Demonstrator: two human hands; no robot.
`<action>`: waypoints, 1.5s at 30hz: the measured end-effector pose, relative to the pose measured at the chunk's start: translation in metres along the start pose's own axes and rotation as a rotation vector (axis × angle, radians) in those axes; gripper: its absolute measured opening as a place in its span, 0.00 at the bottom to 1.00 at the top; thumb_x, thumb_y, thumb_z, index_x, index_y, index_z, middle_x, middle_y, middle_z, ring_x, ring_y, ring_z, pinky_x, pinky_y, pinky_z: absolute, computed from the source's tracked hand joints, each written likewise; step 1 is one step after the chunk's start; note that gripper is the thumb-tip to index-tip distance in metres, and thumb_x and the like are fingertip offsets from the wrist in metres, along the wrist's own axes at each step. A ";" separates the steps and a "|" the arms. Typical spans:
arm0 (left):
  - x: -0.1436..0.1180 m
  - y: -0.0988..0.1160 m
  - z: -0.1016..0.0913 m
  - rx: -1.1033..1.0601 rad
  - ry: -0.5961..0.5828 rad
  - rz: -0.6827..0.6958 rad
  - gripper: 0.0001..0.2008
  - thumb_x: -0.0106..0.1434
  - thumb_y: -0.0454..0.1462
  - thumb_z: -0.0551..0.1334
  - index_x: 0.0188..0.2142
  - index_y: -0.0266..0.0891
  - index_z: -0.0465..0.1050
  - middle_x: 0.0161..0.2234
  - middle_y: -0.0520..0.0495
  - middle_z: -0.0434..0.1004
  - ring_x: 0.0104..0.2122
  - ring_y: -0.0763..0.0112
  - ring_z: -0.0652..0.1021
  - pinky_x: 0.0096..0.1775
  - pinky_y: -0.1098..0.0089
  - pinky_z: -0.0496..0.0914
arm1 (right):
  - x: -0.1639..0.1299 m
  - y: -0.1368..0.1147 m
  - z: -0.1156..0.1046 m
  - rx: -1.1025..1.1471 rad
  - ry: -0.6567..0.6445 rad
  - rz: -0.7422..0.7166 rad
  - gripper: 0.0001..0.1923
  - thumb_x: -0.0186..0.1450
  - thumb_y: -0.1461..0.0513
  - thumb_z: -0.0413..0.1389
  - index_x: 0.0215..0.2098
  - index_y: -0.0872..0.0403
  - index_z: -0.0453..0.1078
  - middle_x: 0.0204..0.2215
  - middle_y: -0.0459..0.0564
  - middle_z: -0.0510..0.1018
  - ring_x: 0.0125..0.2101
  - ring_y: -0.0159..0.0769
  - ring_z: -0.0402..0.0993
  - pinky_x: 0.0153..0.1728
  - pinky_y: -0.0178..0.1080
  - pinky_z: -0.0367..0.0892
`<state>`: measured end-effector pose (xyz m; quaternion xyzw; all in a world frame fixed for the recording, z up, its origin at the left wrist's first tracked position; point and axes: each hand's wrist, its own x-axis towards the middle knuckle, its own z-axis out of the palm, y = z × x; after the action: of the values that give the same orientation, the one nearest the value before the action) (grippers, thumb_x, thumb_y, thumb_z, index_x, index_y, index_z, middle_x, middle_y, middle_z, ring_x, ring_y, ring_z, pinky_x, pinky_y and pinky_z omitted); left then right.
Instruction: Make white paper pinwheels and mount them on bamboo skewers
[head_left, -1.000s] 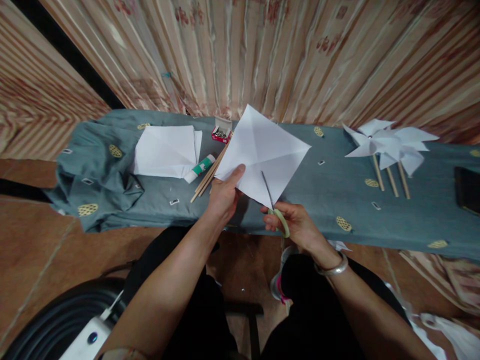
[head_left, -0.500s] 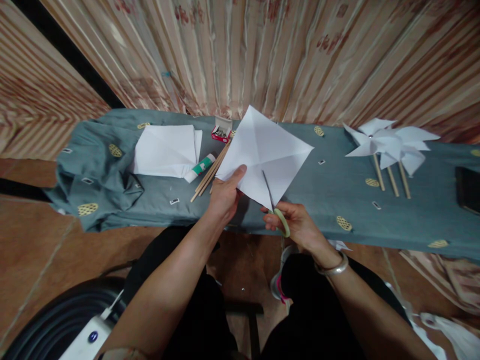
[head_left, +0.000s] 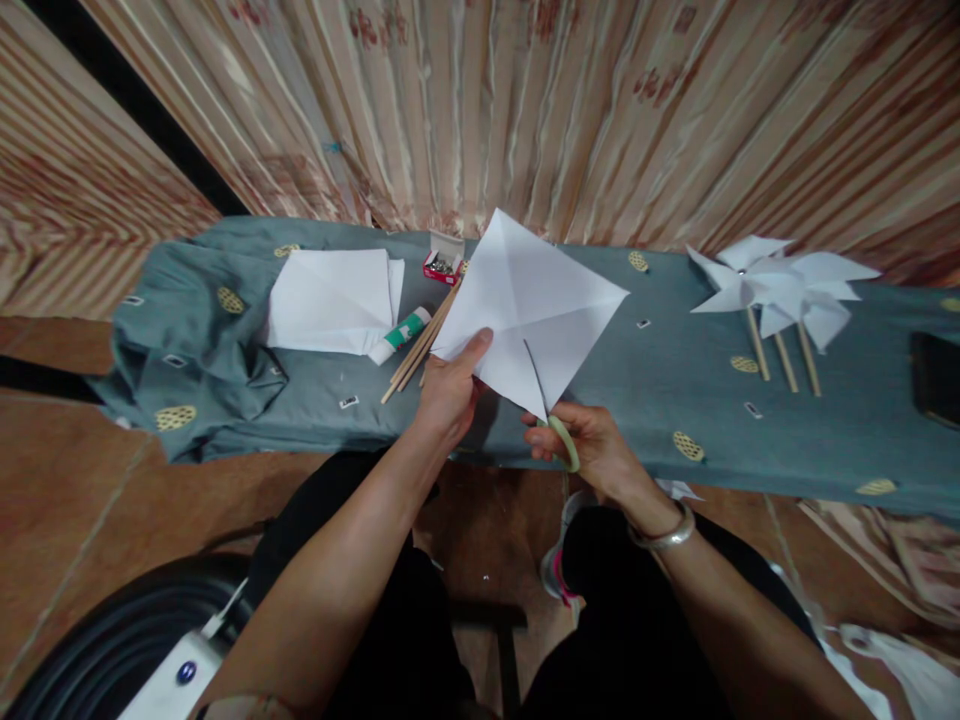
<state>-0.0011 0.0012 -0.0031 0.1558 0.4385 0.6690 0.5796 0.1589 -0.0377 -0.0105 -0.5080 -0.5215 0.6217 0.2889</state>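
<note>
White, creased, square paper sheet (head_left: pixel 540 265) was held diamond-wise at mid-frame, above the grey-green, cloth-covered table (head_left: pixel 649 365). Left to right: left hand (head_left: pixel 452 385) pinched its lower left edge, thumb on top; sheet lay up and right of it. Yellow-green-handled metal scissors (head_left: pixel 568 447) met the sheet's bottom corner, long axis running up and slightly left, dark tip near the sheet's middle. Second blade not made out; could not tell how far the scissors were spread. Right hand (head_left: pixel 596 445) grasped their handle, fingers bent, and was the nearer hand to that corner; sheet lay up and left of it.

Counts, left to right: one stack of white paper (head_left: pixel 326 300), sheets too close to number; one green-and-white tube (head_left: pixel 400 337) beside it; several pale wooden sticks (head_left: pixel 414 360), partly hidden; one open red-and-white box (head_left: pixel 437 277) of silvery bits, uncounted; one held sheet; one pair of scissors; at right, white paper pinwheels (head_left: pixel 750 285), heads overlapping, three sticks showing; one dark flat object (head_left: pixel 936 378) at the right edge, kind unclear.
</note>
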 end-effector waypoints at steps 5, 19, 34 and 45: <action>0.002 0.000 -0.002 -0.005 -0.028 0.008 0.20 0.47 0.36 0.73 0.41 0.36 0.77 0.42 0.43 0.83 0.45 0.56 0.81 0.48 0.60 0.75 | -0.001 0.002 0.001 0.000 -0.037 -0.008 0.23 0.48 0.45 0.68 0.29 0.54 0.75 0.18 0.44 0.73 0.20 0.31 0.68 0.23 0.35 0.66; 0.011 0.025 -0.011 -0.050 0.075 0.039 0.13 0.49 0.30 0.71 0.36 0.35 0.76 0.41 0.43 0.83 0.46 0.58 0.81 0.50 0.61 0.75 | -0.020 -0.009 -0.074 -0.133 -0.197 0.014 0.28 0.53 0.43 0.65 0.40 0.56 0.76 0.26 0.50 0.79 0.25 0.32 0.71 0.27 0.34 0.66; 0.001 0.001 -0.019 0.381 -0.248 -0.019 0.18 0.42 0.38 0.74 0.34 0.35 0.80 0.34 0.43 0.83 0.33 0.60 0.81 0.39 0.62 0.75 | 0.017 -0.008 -0.078 0.095 0.341 -0.229 0.26 0.42 0.46 0.72 0.34 0.49 0.78 0.24 0.41 0.77 0.23 0.29 0.68 0.25 0.33 0.65; -0.003 -0.001 -0.019 0.438 -0.223 -0.083 0.14 0.42 0.35 0.74 0.31 0.35 0.81 0.32 0.42 0.83 0.32 0.59 0.81 0.42 0.60 0.74 | 0.015 -0.018 -0.059 0.141 0.171 -0.097 0.25 0.38 0.54 0.74 0.33 0.52 0.77 0.25 0.43 0.80 0.23 0.32 0.72 0.24 0.35 0.69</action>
<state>-0.0133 -0.0090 -0.0139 0.3323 0.5125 0.5123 0.6037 0.2058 0.0016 0.0054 -0.5118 -0.4741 0.5963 0.3972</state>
